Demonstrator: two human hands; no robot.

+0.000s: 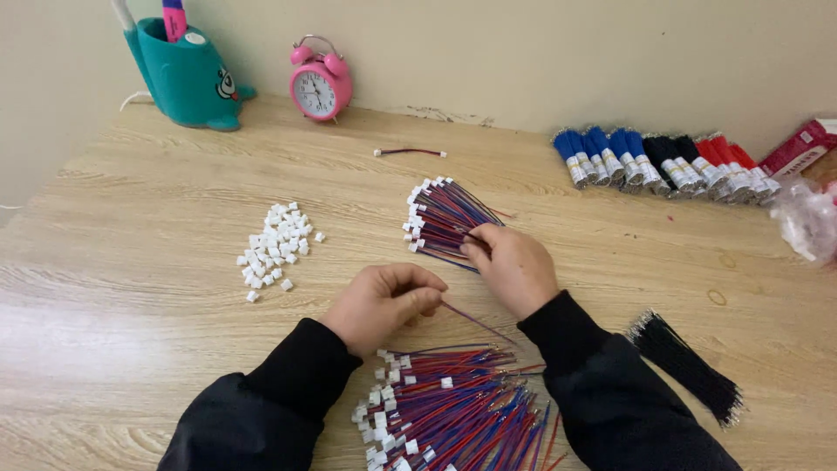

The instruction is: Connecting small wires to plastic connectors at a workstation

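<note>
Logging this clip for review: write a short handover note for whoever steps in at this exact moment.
Left hand: fingers pinched on one end of a thin wire, resting on the table.
Right hand: fingertips on the small fanned bundle of red-blue wires with white plugs.
Loose white plugs lie in a pile to the left.
Large bundle of plugged wires lies at the near edge, between the sleeves.
Black wires lie to the right; banded blue, black and red bundles sit by the wall.
One finished lead lies apart near the clock.
How many remain cannot be told.

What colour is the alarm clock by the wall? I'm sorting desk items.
Pink, with a white face; the alarm clock shows clearly in the head view.
</note>
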